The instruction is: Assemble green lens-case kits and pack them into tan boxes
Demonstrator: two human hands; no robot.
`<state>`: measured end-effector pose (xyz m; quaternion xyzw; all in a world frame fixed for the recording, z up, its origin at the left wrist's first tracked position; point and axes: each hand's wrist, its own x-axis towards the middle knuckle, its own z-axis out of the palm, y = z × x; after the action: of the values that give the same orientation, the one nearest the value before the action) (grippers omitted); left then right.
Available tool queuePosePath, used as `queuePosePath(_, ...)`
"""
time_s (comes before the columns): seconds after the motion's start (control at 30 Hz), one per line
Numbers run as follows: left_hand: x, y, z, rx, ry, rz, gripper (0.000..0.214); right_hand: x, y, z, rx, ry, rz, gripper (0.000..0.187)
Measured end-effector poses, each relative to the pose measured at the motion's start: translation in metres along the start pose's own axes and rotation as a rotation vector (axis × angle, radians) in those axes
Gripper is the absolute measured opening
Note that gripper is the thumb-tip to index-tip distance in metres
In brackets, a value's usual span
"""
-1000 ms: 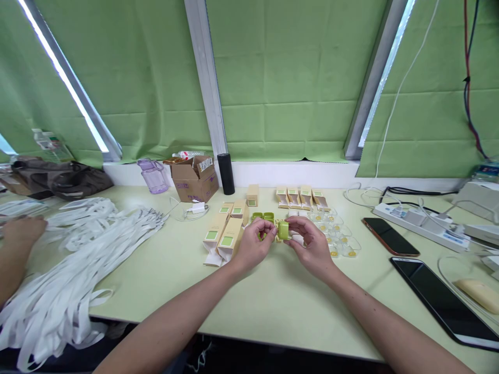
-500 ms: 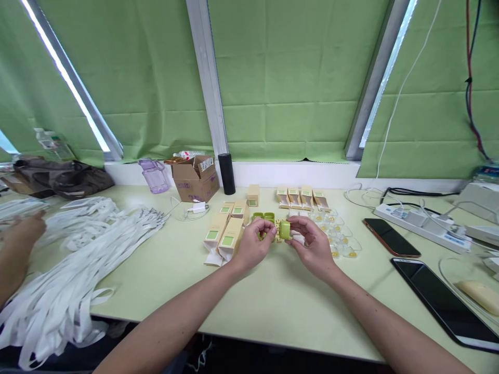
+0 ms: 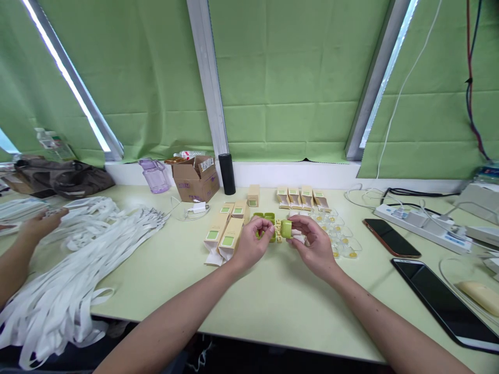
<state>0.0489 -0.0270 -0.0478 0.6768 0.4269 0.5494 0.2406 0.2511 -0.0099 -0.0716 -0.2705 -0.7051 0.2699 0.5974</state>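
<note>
Between the thumb and fingers of my right hand (image 3: 312, 240) is a small green case (image 3: 286, 229), held just above the table. My left hand (image 3: 253, 240) is closed in a pinch to the left of it; whatever its fingertips hold is too small to name. Behind my left fingers stand green open-topped cases (image 3: 268, 216), partly hidden. Small yellowish pieces (image 3: 278, 235) lie in a column between my hands. Clear plastic pieces with yellow centres (image 3: 345, 240) are spread beyond my right hand. Left of my left hand lie cream cartons with green squares (image 3: 232, 235).
More small cartons (image 3: 294, 197) line the back. A cardboard box (image 3: 195, 182), black cylinder (image 3: 226, 174) and purple bottle (image 3: 155, 175) stand along the wall. Phones (image 3: 392, 238), a power strip (image 3: 424, 227) and cables occupy the right. White straps (image 3: 81, 265) and another person's hand (image 3: 41, 224) are left.
The green case has turned slightly in my right hand and shifted a little to the right. My left hand stays nearly in place. The other person's hand has moved right over the straps.
</note>
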Motion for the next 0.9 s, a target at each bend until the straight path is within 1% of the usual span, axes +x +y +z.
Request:
queuePosePath(0.1, 0.000, -0.006, 0.001, -0.038, 0.029, -0.020, 0.027, 0.000, -0.001, 0.000, -0.006, 0.000, 0.003, 0.038)
queuePosePath(0.2, 0.001, -0.011, -0.001, -0.041, 0.110, -0.017, 0.025, 0.001, -0.003, -0.001, -0.024, 0.010, -0.010, 0.041)
queuePosePath(0.27, 0.001, -0.010, -0.003, 0.025, 0.147, 0.039, 0.024, 0.001, -0.004, -0.001, -0.052, 0.011, -0.029, 0.041)
queuePosePath(0.3, 0.000, -0.009, -0.004, 0.074, 0.145, 0.088, 0.024, 0.002, -0.005, -0.002, -0.073, 0.009, -0.043, 0.042)
queuePosePath(0.4, -0.003, -0.001, -0.004, 0.219, 0.066, 0.271, 0.035, 0.001, -0.005, -0.003, -0.173, -0.009, -0.120, 0.043)
queuePosePath(0.47, -0.005, 0.004, -0.003, 0.276, 0.006, 0.350, 0.046, 0.000, -0.005, -0.003, -0.259, -0.035, -0.192, 0.044)
queuePosePath(0.5, -0.006, 0.005, -0.002, 0.294, -0.015, 0.368, 0.049, -0.001, -0.005, -0.003, -0.295, -0.052, -0.226, 0.045)
queuePosePath(0.57, -0.007, 0.006, 0.000, 0.311, -0.040, 0.380, 0.048, -0.002, -0.005, -0.003, -0.347, -0.080, -0.280, 0.048)
queuePosePath(0.67, -0.006, 0.004, 0.000, 0.304, -0.054, 0.387, 0.042, -0.002, -0.006, -0.002, -0.380, -0.058, -0.340, 0.049)
queuePosePath(0.77, -0.005, 0.001, -0.001, 0.290, -0.061, 0.388, 0.043, -0.001, -0.006, -0.002, -0.383, -0.017, -0.407, 0.047)
queuePosePath(0.9, -0.004, -0.001, -0.001, 0.277, -0.049, 0.413, 0.044, 0.000, -0.005, -0.004, -0.410, -0.033, -0.465, 0.039)
